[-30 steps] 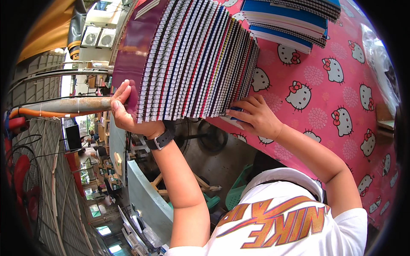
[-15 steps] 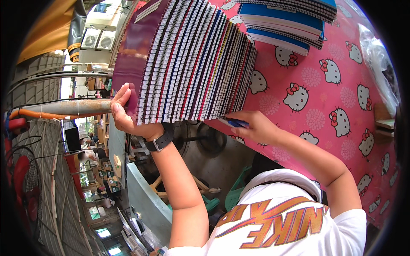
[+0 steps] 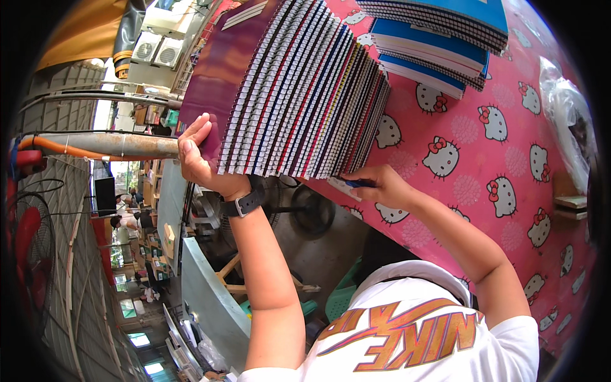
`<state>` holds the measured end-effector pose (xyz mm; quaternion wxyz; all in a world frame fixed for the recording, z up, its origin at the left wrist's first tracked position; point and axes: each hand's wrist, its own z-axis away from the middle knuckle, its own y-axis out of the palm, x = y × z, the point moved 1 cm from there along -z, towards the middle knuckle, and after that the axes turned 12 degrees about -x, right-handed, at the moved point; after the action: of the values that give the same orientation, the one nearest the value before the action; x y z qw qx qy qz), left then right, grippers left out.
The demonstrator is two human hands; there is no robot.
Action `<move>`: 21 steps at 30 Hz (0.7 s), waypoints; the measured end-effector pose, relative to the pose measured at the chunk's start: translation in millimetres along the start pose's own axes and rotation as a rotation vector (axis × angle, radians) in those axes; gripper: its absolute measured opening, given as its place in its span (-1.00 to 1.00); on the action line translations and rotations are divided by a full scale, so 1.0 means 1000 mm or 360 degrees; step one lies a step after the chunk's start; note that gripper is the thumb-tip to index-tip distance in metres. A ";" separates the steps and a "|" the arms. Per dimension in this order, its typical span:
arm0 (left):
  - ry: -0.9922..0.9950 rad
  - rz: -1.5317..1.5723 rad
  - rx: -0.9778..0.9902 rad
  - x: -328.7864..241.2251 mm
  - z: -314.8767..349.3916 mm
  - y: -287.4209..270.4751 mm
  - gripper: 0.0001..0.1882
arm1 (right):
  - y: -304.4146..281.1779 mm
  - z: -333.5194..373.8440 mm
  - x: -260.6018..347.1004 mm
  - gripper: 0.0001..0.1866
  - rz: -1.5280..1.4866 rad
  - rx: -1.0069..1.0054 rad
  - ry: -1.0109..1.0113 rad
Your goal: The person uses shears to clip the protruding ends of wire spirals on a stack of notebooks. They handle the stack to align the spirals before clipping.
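Against notebooks (image 3: pixel 299 95), left hand (image 3: pixel 207 157) leans; right hand (image 3: pixel 384 186) curls.

right hand (image 3: pixel 386 186) now curled round blue tool (image 3: pixel 361 183)

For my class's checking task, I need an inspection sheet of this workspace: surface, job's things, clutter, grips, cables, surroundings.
Surface: pink cloth, cat-patterned, partly covered.
Job's things: stack of wire-bound notebooks, bindings facing the camera, purple cover at its left end; blue notebooks beyond, right.
Clutter: clear plastic at the cloth's right edge.
Grips: left grip open against the purple cover; right grip holds a blue tool, exact type unclear.
Cables: orange line along a pole; cable or hose unclear.
Surroundings: red fan, left; green basket, below.
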<state>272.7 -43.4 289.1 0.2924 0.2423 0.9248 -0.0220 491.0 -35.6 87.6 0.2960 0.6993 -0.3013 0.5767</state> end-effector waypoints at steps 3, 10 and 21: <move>0.0015 -0.0038 0.0035 -0.002 0.000 0.000 -0.48 | 0.004 0.000 0.006 -0.56 0.0092 -0.0100 -0.0405; 0.0041 -0.0045 0.0047 -0.008 -0.001 0.001 -0.51 | 0.004 0.001 0.017 -0.54 0.0967 -0.0342 -0.0774; -0.0109 0.0018 0.0027 -0.010 0.004 0.004 -0.50 | -0.006 -0.002 0.008 -0.51 -0.1121 0.0190 0.1099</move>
<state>284.0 -44.7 292.1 0.3221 0.2491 0.9126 -0.0364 495.0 -30.8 95.2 0.5149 0.5424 0.1027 0.6558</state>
